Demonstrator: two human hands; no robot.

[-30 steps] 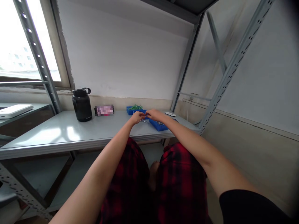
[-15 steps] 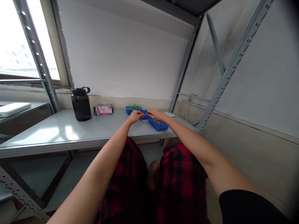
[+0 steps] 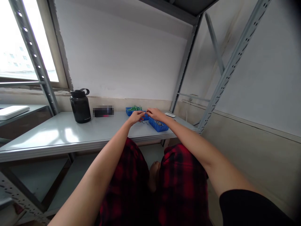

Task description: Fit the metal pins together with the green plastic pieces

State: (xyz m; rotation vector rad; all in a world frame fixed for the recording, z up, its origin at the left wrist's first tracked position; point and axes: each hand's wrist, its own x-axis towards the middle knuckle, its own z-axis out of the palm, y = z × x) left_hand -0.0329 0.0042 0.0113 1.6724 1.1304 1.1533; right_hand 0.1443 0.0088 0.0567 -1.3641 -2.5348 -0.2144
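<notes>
My left hand [image 3: 135, 117] and my right hand [image 3: 155, 114] meet fingertip to fingertip above the table, both with fingers pinched together. What they pinch is too small to make out. Under my right hand stands a blue tray [image 3: 157, 128] with thin dark and silvery pieces [image 3: 159, 123] in it. Behind my hands is another blue tray [image 3: 128, 111], heaped with green pieces [image 3: 135, 108]. A few small metallic pieces [image 3: 143, 122] lie on the tabletop just below my left hand.
A black bottle [image 3: 80, 106] with a loop lid stands at the left of the grey table [image 3: 56, 125]. Beside it lies a blurred-out dark object [image 3: 103, 111]. A flat white item [image 3: 170, 115] lies behind my right wrist. Metal shelf posts [image 3: 185, 62] frame the table.
My fingertips have come closer together, and my left fingers are angled a little more downward. The view has shifted slightly. The trays and bottle stay in place.
</notes>
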